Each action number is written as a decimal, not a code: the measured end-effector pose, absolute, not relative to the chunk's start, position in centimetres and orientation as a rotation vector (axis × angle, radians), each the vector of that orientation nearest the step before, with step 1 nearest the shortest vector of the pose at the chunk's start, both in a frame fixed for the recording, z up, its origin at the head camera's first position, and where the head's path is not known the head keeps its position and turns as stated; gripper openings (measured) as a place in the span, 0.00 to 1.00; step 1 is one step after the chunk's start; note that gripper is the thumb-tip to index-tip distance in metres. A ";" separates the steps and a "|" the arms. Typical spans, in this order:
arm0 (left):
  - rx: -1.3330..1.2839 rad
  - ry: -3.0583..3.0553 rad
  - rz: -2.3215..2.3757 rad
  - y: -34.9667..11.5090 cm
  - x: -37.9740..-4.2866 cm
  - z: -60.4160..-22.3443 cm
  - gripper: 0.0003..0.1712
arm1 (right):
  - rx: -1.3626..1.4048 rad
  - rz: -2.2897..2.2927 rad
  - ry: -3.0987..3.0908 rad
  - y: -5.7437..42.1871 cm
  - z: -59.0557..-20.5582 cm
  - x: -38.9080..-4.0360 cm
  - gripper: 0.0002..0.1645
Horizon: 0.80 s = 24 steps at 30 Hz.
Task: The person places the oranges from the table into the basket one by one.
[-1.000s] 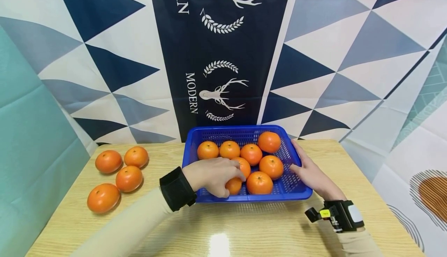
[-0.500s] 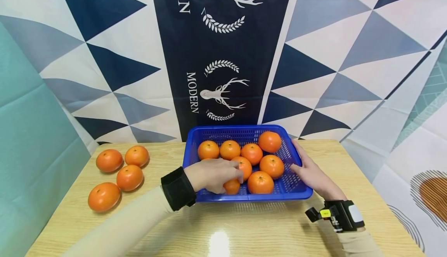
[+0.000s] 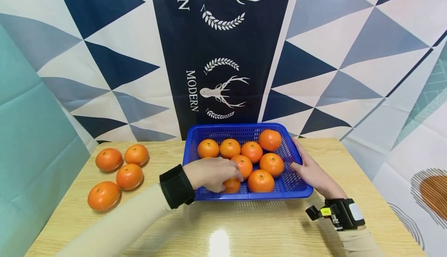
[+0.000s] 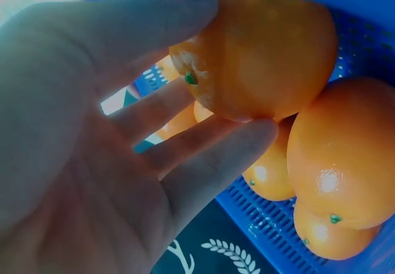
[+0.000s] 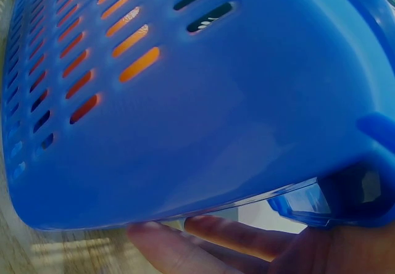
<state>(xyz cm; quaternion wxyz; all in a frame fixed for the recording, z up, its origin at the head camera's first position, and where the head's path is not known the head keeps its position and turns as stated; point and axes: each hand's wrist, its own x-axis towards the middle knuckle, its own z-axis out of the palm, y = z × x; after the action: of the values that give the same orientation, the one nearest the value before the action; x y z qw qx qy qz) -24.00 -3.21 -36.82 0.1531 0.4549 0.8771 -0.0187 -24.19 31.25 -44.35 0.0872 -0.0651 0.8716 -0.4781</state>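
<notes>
My left hand [image 3: 214, 172] reaches into the front left of a blue plastic basket [image 3: 251, 197] and holds a mandarin orange [image 4: 265, 52] between thumb and fingers. In the left wrist view the thumb lies on one side of this fruit and fingertips touch the other. In the head view the back of the hand partly covers it. My right hand [image 3: 312, 173] grips the basket's right rim. Several more mandarins lie in the basket, among them one at the front [image 3: 260, 181] and one in the back right corner [image 3: 270, 139].
Several loose mandarins [image 3: 104, 196] lie on the wooden table [image 3: 174, 230] to the basket's left. A patterned cloth [image 3: 223, 47] hangs right behind the basket. Black straps with devices [image 3: 343, 214] sit on the wrists.
The mandarin under my left hand has shifted slightly left, and the hand's fingers have drawn in a little. My right hand stays on the rim; the view tilts down slightly.
</notes>
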 end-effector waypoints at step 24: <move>1.321 2.588 -0.127 -2.1 -23.8 -37.5 0.25 | -0.194 -1.435 2.580 31.1 -44.1 -24.1 0.60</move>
<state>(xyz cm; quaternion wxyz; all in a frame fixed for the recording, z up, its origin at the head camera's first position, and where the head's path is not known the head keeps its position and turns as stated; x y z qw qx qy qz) -23.78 -2.14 -37.46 0.1163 0.4511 0.8838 -0.0434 -24.14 31.13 -44.10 0.0914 -0.0652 0.8684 -0.4829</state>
